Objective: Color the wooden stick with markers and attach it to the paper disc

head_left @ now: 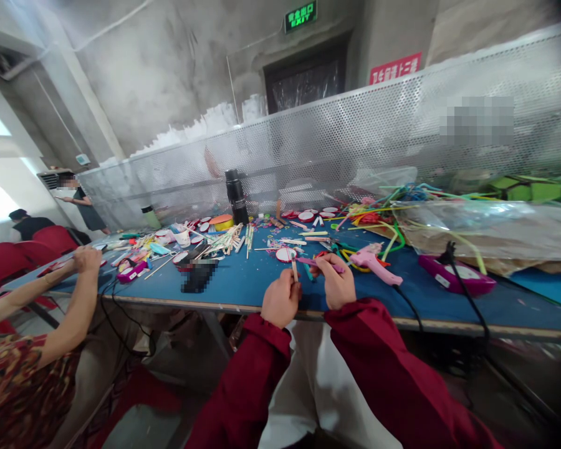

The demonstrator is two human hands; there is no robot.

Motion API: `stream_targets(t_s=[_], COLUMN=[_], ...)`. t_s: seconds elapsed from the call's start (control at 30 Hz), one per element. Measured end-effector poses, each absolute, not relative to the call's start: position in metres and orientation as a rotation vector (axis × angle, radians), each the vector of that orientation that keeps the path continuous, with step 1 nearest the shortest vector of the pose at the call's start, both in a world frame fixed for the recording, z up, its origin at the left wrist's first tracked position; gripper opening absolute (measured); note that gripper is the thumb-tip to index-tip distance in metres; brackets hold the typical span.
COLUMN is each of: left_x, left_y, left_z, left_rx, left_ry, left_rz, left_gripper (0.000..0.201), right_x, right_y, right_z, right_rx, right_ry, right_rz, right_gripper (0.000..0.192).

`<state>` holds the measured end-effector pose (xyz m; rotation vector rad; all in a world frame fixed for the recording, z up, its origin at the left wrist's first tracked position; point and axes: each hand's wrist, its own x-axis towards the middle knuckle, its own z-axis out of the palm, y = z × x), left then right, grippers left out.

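Note:
My left hand [280,300] is closed around a thin wooden stick [294,268] that points up at the near edge of the blue table [243,284]. My right hand [337,284] grips a purple pipe cleaner [315,263] whose free end reaches left toward the stick. Both sleeves are dark red. A small round red-rimmed disc [285,254] lies just beyond the stick. A pink glue gun [376,262] rests on the table to the right of my right hand.
A co-worker's arms [77,293] reach onto the table at left. Loose sticks [224,240], a black flask [236,196], a purple power strip [455,276] with black cables, and a plastic bag of coloured pipe cleaners [472,227] crowd the top. A perforated metal screen [355,131] backs it.

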<state>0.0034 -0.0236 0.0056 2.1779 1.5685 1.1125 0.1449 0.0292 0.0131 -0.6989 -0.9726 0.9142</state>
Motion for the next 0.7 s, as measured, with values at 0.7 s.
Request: stream_targets(t_s=[0.7], left_x=[0.0054], left_y=[-0.0229], left_z=[0.0077], left_rx=[2.083], left_ry=[1.564], left_rz=[1.150], left_gripper=[0.024], right_x=[0.1449], right_y=[0.0242], right_z=[0.0158], right_rx=[-0.670], right_ry=[-0.953], right_rz=[0.873], right_gripper=[0.018])
